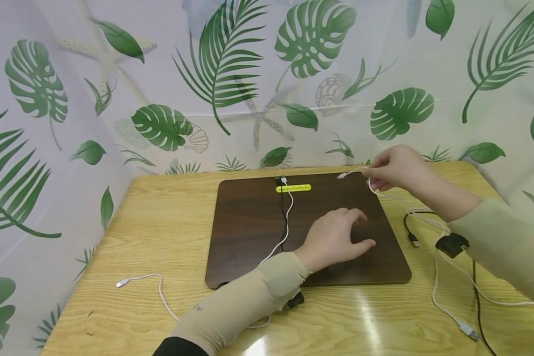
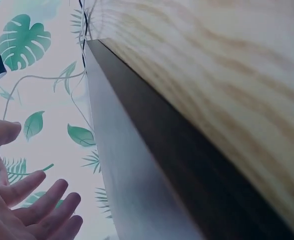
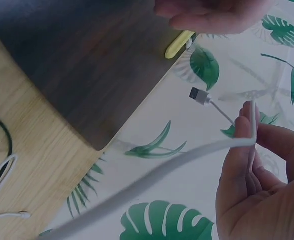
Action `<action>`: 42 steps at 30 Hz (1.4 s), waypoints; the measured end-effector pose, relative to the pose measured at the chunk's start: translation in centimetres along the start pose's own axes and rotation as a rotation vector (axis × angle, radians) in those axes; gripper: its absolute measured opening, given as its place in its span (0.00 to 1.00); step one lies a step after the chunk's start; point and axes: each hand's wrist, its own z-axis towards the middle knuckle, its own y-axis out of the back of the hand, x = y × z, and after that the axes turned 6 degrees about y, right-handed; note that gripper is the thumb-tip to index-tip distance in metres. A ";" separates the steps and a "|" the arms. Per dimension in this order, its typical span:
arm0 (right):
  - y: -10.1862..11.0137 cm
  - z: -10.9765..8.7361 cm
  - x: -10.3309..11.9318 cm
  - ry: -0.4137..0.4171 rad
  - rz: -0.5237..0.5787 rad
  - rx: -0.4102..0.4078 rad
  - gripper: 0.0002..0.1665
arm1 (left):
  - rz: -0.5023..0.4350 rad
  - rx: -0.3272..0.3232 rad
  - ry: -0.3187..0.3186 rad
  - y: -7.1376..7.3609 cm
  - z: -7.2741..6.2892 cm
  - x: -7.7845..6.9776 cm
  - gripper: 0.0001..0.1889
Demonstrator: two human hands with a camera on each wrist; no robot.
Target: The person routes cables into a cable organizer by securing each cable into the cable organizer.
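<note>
My right hand point(image 1: 398, 168) is raised over the back right corner of the dark brown board point(image 1: 244, 227). Its thumb and fingers pinch a white USB cable, whose plug point(image 3: 200, 96) sticks out toward the left. From these fingers the rest of the cable point(image 3: 151, 180) runs down to the right side of the table. My left hand point(image 1: 333, 235) hovers palm down over the board, fingers loosely spread and holding nothing. On the board's back edge lies a yellow cable clip strip point(image 1: 299, 188), with a white cable point(image 1: 289, 215) and a black cable at its left end.
Right of the board lie a black USB plug point(image 1: 413, 240), a black block point(image 1: 452, 244) with cables around it, and a white USB plug point(image 1: 468, 331). Another white plug point(image 1: 122, 283) lies at the left. A leaf-patterned curtain point(image 1: 249, 89) stands behind the wooden table point(image 1: 169, 212).
</note>
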 end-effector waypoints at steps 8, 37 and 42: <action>-1.5 0.5 1.3 -0.031 0.163 0.014 0.22 | -0.042 -0.009 0.038 0.6 -0.3 0.6 0.22; -5.9 1.3 5.5 0.028 0.435 -0.088 0.20 | -0.546 -0.008 0.148 2.9 -0.8 2.7 0.12; -6.4 1.3 5.9 0.026 0.485 -0.096 0.18 | -0.603 -0.066 0.193 3.4 -0.9 2.8 0.13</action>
